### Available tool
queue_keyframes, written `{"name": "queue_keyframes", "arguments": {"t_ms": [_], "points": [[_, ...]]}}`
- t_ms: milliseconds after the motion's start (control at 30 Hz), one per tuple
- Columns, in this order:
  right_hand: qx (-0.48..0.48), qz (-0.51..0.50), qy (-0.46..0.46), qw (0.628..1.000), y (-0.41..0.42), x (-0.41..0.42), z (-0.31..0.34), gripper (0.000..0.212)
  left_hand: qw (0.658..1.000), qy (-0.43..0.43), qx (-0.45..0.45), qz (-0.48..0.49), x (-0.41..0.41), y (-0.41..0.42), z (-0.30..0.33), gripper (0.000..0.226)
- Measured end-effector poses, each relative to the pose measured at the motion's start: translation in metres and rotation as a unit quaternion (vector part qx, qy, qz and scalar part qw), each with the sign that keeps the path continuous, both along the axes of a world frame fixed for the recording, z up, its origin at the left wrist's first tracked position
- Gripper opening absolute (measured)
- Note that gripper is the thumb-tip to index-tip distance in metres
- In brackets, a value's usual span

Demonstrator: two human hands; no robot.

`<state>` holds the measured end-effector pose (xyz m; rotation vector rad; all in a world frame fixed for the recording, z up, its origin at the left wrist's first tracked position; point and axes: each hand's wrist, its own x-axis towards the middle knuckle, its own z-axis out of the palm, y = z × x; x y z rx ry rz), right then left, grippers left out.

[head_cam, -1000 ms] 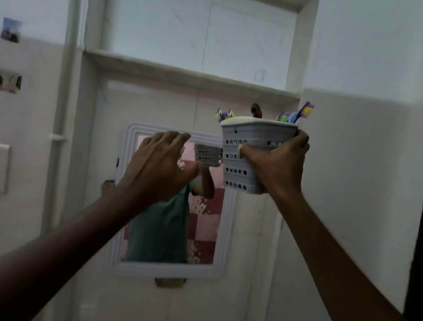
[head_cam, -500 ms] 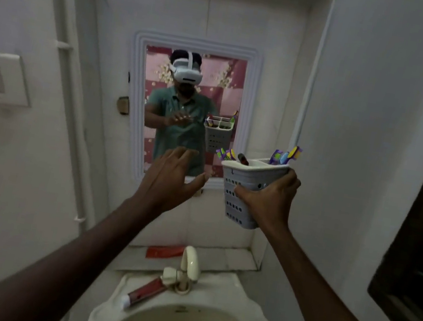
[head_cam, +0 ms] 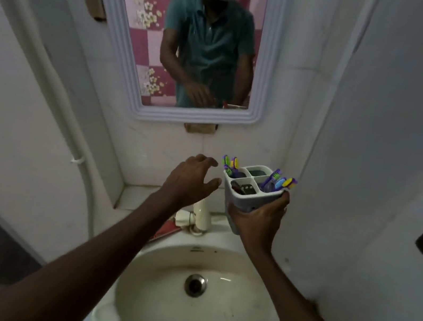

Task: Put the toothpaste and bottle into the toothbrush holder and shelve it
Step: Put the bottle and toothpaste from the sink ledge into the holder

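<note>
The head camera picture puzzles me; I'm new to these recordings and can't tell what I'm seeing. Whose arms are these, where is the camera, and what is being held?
No machine here: a person wears a camera on the head, looking down at their own arms. The mirror shows the headset. The right hand grips a white toothbrush holder with four compartments and colourful toothbrushes in it. The left hand is open and empty beside it. Below are a sink, its tap, and a red tube on the rim, partly hidden by the left arm.

— How many holders? 
— One toothbrush holder (head_cam: 250, 195), four compartments.
— Brushes?
— Two clusters of toothbrushes (head_cam: 278, 181) (too bunched to count exactly).
— The rest?
— One sink (head_cam: 207, 313), one tap (head_cam: 202, 215), one mirror (head_cam: 190, 44), two hands.
</note>
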<state>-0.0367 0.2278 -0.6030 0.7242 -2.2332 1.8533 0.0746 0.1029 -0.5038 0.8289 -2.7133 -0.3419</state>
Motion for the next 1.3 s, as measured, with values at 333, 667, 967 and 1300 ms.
{"name": "queue_keyframes", "arguments": {"t_ms": [333,667,967,1300], "points": [[0.059,-0.01,-0.043,0.997,-0.014,0.003,-0.1,0.131,0.999,-0.022,0.036,0.008,-0.021,-0.02,-0.056,0.04],[0.058,0.005,-0.084,0.995,-0.021,0.011,-0.129,0.128,0.996,0.011,0.086,0.025,-0.013,-0.052,-0.069,0.034],[0.111,-0.06,-0.069,0.99,-0.022,0.019,-0.142,0.122,0.989,-0.047,0.108,0.088,0.051,-0.094,-0.138,0.032],[0.093,-0.06,-0.053,0.992,-0.025,0.021,-0.145,0.122,0.977,-0.156,0.052,0.135,0.062,-0.077,-0.22,0.05]]}}
